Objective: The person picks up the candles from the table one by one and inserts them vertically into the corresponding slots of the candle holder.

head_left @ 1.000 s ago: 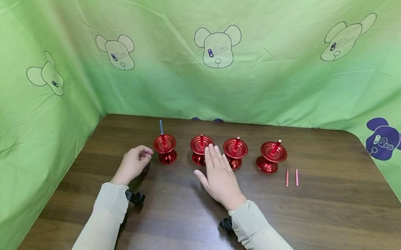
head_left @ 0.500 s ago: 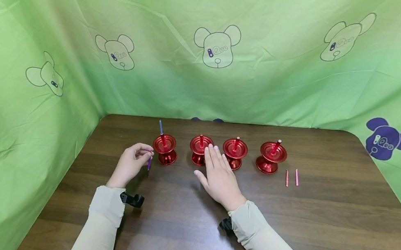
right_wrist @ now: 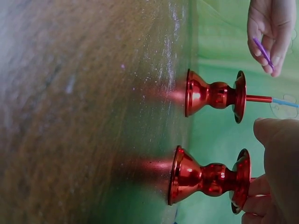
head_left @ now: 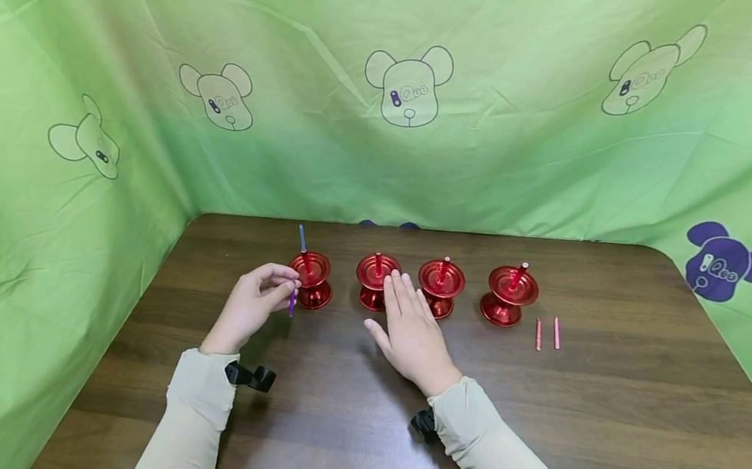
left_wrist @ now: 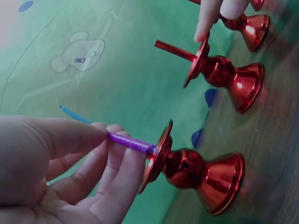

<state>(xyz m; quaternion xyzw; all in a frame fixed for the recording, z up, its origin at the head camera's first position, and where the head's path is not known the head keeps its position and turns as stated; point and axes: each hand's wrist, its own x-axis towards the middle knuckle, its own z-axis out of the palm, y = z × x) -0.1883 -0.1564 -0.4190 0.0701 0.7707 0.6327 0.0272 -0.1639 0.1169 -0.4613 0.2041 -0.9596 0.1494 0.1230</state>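
Observation:
My left hand [head_left: 251, 307] pinches a slim purple candle [left_wrist: 131, 142] between thumb and fingers. In the head view it is just left of and in front of the leftmost red candle holder [head_left: 315, 295], from whose stem a blue candle [head_left: 302, 238] rises. My right hand [head_left: 414, 339] has its fingers extended over the front of two middle holders, the second holder [head_left: 371, 298] and the third holder [head_left: 449, 281]. In the left wrist view its fingertips appear to touch the rim of the second holder's dish [left_wrist: 192, 70]. No candle shows on these two stems.
A fourth red holder [head_left: 501, 311] stands to the right. Beside it a red candle [head_left: 539, 335] and a pink candle [head_left: 557, 333] lie on the wooden table [head_left: 642, 404]. A green patterned cloth [head_left: 495, 163] hangs behind and at both sides.
My left hand has brought the purple candle into view, then moved slightly right and up, toward the leftmost holder. The right hand and the holders have stayed in place.

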